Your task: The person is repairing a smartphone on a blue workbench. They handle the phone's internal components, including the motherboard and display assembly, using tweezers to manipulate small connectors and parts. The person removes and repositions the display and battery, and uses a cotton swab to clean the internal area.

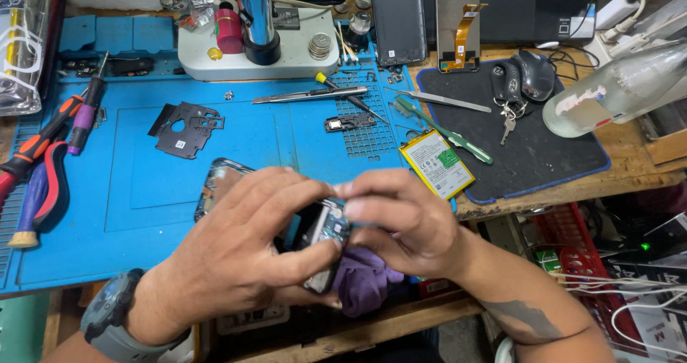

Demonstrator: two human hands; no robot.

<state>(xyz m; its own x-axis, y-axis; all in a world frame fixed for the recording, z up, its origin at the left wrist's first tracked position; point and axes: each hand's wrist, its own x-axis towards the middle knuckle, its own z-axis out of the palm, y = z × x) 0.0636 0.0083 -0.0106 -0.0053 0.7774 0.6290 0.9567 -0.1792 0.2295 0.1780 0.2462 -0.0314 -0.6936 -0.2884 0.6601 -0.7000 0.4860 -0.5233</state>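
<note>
My left hand [240, 252] and my right hand [401, 220] meet over the near edge of a blue work mat [143, 198]. Together they grip an opened phone body [325, 238], tilted on edge with its circuit board showing. My left fingers wrap its near side; my right fingertips pinch its top end. Part of the phone frame [218, 180] shows behind my left hand. A purple cloth [365, 281] sits under my right hand. A grey watch is on my left wrist.
On the mat lie a black inner cover plate [184, 128], tweezers [308, 96], a small screwdriver [351, 98] and a small black part [348, 122]. A phone battery [436, 162], green pry tool [444, 130], keys [508, 94], a mouse and a bottle [615, 91] sit right. Pliers and screwdrivers [50, 148] lie left.
</note>
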